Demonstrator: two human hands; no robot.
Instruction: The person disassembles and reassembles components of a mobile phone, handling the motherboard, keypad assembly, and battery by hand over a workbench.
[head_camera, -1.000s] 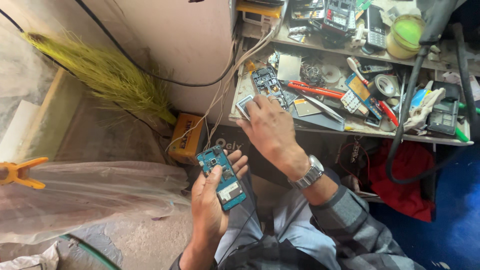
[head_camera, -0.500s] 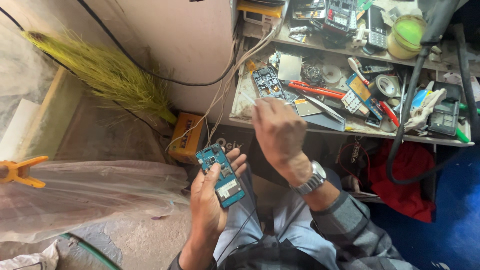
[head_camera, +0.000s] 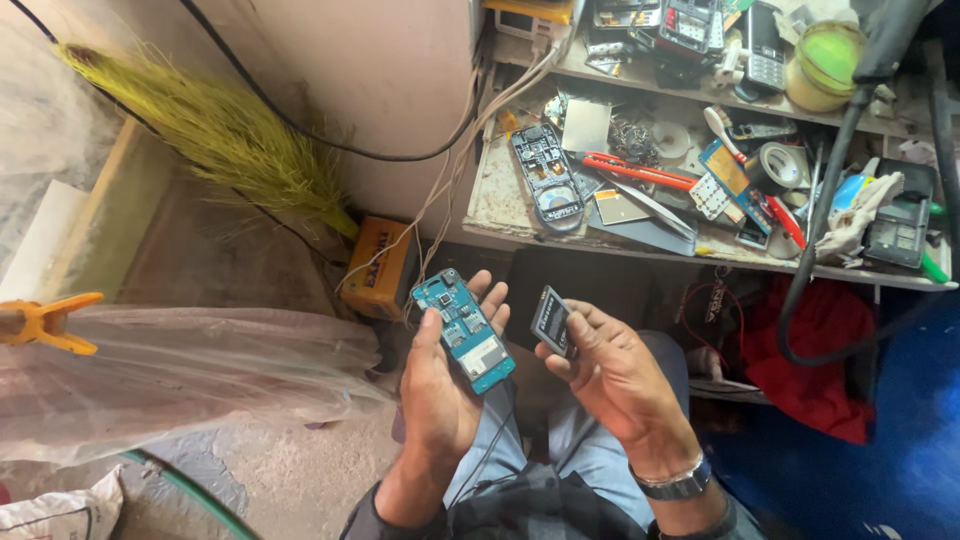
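Left hand (head_camera: 440, 385) cradles teal circuit board (head_camera: 464, 331); right hand (head_camera: 612, 378) pinches phone battery (head_camera: 552, 321).

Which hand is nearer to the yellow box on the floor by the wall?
The left. The left hand, holding a teal circuit board, is just right of the yellow box. The right hand, holding a small dark battery, is farther right.

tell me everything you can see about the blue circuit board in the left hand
The blue-green rectangular phone circuit board lies face up in the left hand, tilted on a diagonal. Small dark chips dot its upper half; a pale metal shield plate sits near its lower end. The thumb rests along its left edge and the fingers back its right side. It is bare, without a casing, and apart from the right hand.
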